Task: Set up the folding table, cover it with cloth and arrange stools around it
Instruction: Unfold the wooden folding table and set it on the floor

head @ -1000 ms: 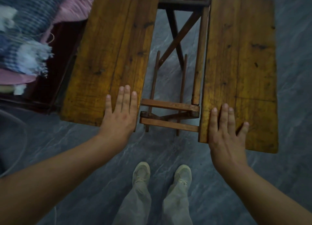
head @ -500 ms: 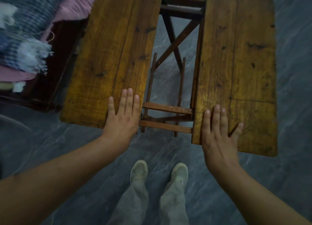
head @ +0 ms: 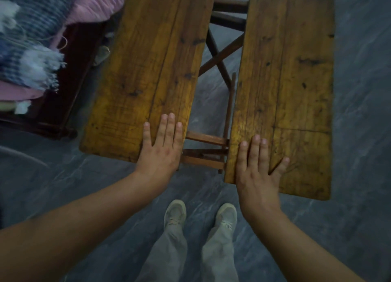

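Pressing flat with left hand (head: 160, 152) on the near inner corner of the left board (head: 148, 70), fingers straight, gripping nothing; same with right hand (head: 259, 174) on the right board (head: 285, 81). Probably placed beside the inner edges to push both boards level and close the gap over the frame (head: 205, 140). Not yet joined into one top. Leaving the cloth (head: 31, 28) piled at far left for later.

Two tabletop halves (head: 148, 70) (head: 285, 81), two hands (head: 160, 152) (head: 258, 176), two shoes (head: 175, 213) (head: 226, 215), one fringed blanket (head: 31, 38)
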`<state>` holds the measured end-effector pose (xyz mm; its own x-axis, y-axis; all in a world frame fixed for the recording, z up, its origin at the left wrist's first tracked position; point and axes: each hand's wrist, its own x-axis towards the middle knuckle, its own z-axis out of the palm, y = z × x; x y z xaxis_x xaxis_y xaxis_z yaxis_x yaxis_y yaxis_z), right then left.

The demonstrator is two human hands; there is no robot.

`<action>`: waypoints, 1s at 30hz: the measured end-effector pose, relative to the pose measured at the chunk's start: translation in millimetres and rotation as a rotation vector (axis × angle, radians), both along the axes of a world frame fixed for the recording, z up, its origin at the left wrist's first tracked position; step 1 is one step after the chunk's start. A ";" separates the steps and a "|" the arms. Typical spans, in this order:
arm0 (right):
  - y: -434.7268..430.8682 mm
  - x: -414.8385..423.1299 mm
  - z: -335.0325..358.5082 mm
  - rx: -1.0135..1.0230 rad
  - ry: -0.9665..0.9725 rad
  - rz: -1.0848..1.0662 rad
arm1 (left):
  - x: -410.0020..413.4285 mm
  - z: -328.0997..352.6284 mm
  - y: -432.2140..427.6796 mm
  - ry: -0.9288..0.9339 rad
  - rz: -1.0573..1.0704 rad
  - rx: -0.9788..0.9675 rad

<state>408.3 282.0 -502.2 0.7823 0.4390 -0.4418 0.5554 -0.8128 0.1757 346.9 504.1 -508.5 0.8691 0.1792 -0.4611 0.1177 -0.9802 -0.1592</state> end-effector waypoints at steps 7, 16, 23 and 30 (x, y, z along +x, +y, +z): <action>22.6 -9.6 -28.0 0.041 0.074 -0.008 | -8.5 -24.3 7.9 0.023 0.052 -0.059; 37.8 -24.0 -29.6 0.028 0.101 -0.069 | -11.7 -39.5 18.8 -0.013 -0.024 -0.085; 52.1 -36.3 -39.7 0.075 0.073 -0.097 | -11.6 -34.0 32.0 0.046 -0.047 -0.087; 43.5 -18.2 -39.1 -0.004 0.146 -0.060 | -19.1 -44.7 44.7 0.033 -0.178 -0.097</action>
